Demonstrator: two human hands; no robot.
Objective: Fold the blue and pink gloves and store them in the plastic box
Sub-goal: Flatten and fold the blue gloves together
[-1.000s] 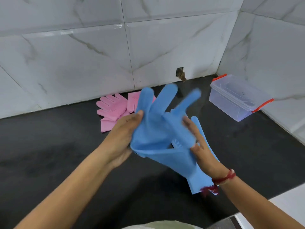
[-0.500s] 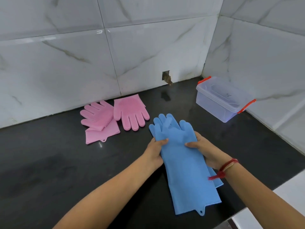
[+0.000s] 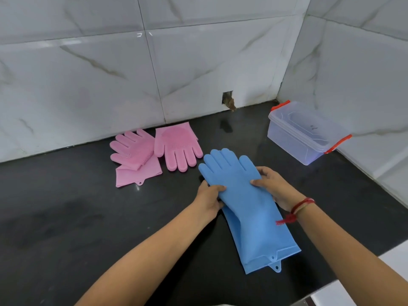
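Two blue gloves lie stacked flat on the black counter, fingers pointing away from me, cuffs near the front edge. My left hand grips their left edge at the palm, thumb on top. My right hand grips the right edge the same way. Two pink gloves lie near the back wall: one folded over itself at the left, the other flat beside it. The clear plastic box with orange latches stands at the back right corner, its lid on.
White marble-tiled walls close the back and right sides. A small hole is in the wall at counter level. The counter's front edge runs along the lower right.
The blue gloves went from held up in the air to laid flat and stacked on the counter. Both hands now hold them by the sides.
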